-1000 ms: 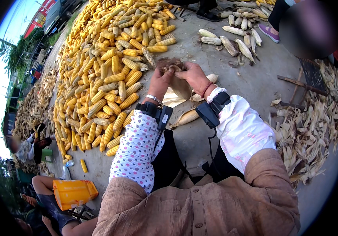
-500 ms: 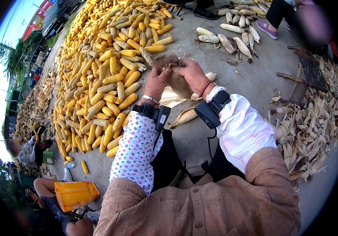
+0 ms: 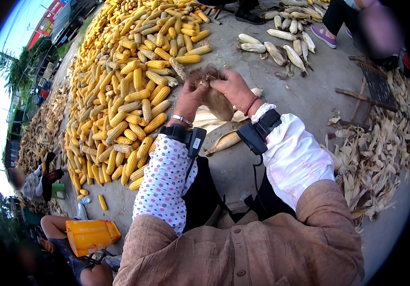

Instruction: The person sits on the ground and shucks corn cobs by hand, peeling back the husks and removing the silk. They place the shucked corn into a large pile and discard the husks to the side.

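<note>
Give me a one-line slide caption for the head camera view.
Both hands, left hand and right hand, grip a husked corn ear beside a pile of yellow cobs.

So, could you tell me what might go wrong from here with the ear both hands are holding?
The left hand and right hand grip a husked corn ear at its silk end; tough husk could slip or scrape the fingers. Torn husks lying on the ground below may clutter the footing. A dropped ear could roll into the yellow cob pile.
</note>
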A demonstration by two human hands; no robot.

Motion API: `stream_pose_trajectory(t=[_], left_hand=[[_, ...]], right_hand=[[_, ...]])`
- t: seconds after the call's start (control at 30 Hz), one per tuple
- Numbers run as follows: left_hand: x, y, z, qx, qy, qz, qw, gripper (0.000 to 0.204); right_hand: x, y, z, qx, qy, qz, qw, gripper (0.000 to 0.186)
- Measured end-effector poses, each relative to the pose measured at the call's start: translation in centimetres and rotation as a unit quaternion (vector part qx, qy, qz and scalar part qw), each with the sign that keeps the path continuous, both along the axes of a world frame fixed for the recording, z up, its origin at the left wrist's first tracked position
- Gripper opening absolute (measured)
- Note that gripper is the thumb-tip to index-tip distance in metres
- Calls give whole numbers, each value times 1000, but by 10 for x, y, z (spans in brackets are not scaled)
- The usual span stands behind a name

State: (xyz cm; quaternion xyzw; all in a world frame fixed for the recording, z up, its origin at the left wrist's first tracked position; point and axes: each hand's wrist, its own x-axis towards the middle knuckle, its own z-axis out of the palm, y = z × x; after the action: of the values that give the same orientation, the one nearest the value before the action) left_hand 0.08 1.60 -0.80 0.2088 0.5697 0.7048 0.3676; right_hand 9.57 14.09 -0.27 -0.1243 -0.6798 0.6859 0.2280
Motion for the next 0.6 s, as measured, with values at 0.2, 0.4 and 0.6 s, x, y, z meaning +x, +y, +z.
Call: stream_pose_trajectory(t=[0.2, 0.4, 0.6], left_hand=[[4, 2, 4, -19, 36, -2, 999, 36], [11, 7, 1, 11, 38, 7, 999, 34], [9, 9, -3, -10, 116, 2, 993, 35]], right_hand=[[0, -1, -1, 108, 12, -62, 992, 30], [-4, -13, 1, 164, -44, -159, 973, 28], [-19, -2, -28, 3, -81, -230, 970, 31]])
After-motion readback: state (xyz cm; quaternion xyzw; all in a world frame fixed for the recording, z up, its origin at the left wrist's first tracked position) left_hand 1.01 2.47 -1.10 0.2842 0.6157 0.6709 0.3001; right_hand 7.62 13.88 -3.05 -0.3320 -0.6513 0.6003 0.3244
